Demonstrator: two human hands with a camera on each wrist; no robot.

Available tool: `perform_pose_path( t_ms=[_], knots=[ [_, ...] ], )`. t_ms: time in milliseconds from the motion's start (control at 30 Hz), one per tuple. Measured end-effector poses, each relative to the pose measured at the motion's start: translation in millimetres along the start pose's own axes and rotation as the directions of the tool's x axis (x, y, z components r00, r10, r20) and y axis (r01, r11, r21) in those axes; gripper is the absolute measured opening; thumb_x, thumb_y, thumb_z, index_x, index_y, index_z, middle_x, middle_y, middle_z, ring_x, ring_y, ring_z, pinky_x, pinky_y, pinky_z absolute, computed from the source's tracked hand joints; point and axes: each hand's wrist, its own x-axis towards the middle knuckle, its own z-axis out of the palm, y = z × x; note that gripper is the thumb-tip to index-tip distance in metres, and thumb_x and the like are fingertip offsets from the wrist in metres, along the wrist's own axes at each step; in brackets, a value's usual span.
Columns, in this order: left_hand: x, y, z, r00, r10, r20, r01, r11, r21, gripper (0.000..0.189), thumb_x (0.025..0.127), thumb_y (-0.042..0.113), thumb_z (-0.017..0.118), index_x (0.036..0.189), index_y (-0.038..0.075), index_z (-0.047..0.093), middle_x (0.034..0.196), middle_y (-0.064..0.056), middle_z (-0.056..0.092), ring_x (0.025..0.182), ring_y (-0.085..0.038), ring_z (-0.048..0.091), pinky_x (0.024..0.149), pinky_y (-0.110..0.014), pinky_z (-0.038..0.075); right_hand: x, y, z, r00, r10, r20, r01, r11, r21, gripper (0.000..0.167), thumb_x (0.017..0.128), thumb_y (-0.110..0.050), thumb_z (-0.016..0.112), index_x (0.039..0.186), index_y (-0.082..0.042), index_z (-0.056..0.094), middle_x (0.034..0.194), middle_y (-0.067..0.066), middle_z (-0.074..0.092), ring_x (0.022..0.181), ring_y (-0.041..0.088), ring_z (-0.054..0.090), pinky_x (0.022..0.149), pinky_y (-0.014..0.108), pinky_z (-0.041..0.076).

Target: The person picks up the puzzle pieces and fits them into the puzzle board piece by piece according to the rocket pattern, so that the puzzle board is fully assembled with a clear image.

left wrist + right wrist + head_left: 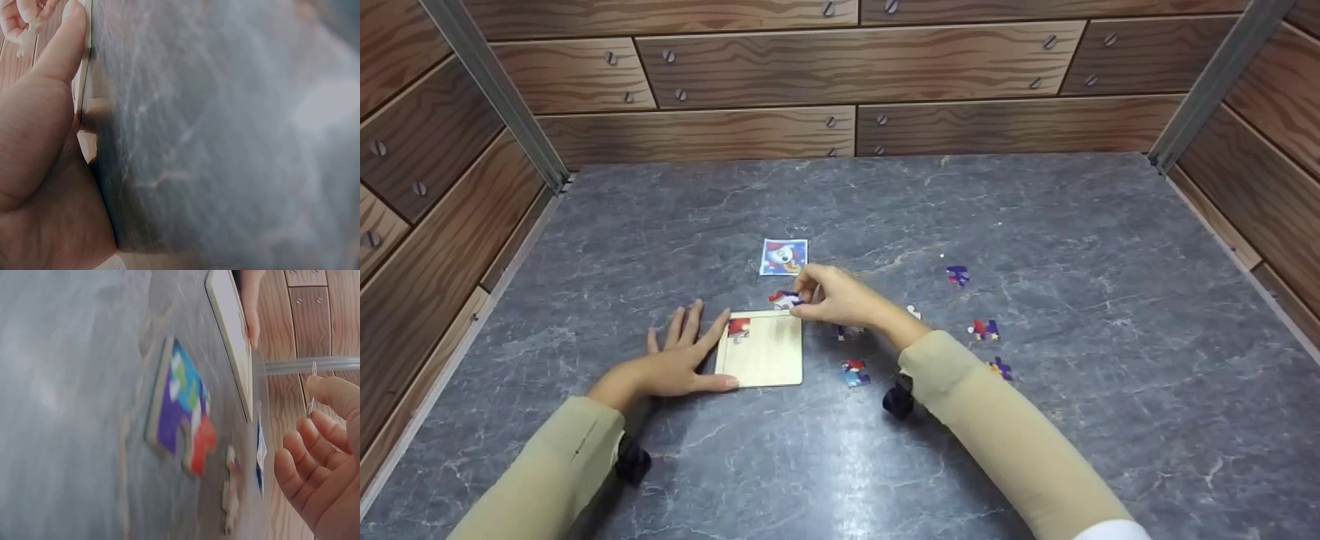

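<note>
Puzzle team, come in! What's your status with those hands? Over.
Left hand touching board. Right hand pinching puzzle piece near board's far edge. Another piece in board's corner. Nothing seems in the way.

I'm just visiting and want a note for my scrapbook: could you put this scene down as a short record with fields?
Left hand: spread, index finger and thumb at the left edge of a pale puzzle tray
Right hand: pinches a held piece near the tray's far edge
In the tray: a partly red piece, far left corner
Loose pieces: scattered on the table, right of the tray
Picture card: beyond the tray, cartoon figure on blue
Table: grey, marbled
Walls: wood-plank pattern
</note>
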Motion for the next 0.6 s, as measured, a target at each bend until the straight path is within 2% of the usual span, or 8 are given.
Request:
perform_pose_path(
  t_ms=[233,467,600],
  knots=[
    [0.4,1.8,-1.6,1.0,0.002,0.006,-0.002,1.0,0.004,0.104,0.079,0.07,0.051,0.15,0.021,-0.006,0.148,-0.024,-0.025,0.132,-0.044,-0.024,0.092,-0.071,-0.014,7.8,-3.8,14.2,0.999,0.003,0.032,-0.002,0.999,-0.037,0.023,0.081,-0.013,0.071,0.095,0.0,0.058,0.081,0.003,0.056,0.072,0.012,0.051,0.065,0.021,0.044],
    [0.1,2.1,-1.9,1.0,0.011,0.007,-0.011,1.0,-0.006,0.103,0.08,0.069,0.051,0.15,0.021,-0.006,0.147,-0.024,-0.026,0.132,-0.044,-0.025,0.092,-0.071,-0.014,14.6,-7.8,23.8,1.0,-0.004,0.023,0.007,0.993,-0.119,0.023,0.078,-0.014,0.074,0.09,-0.001,0.058,0.078,0.001,0.057,0.071,0.011,0.052,0.066,0.022,0.045],
    [-1.7,1.3,-0.9,1.0,0.01,0.004,-0.01,1.0,-0.009,0.102,0.08,0.069,0.051,0.15,0.021,-0.006,0.147,-0.023,-0.026,0.132,-0.043,-0.025,0.092,-0.071,-0.014,18.4,-10.4,30.3,0.999,0.007,0.045,0.0,0.988,-0.154,0.024,0.077,-0.015,0.074,0.091,-0.001,0.059,0.078,0.001,0.057,0.071,0.011,0.051,0.066,0.022,0.045]
  ],
)
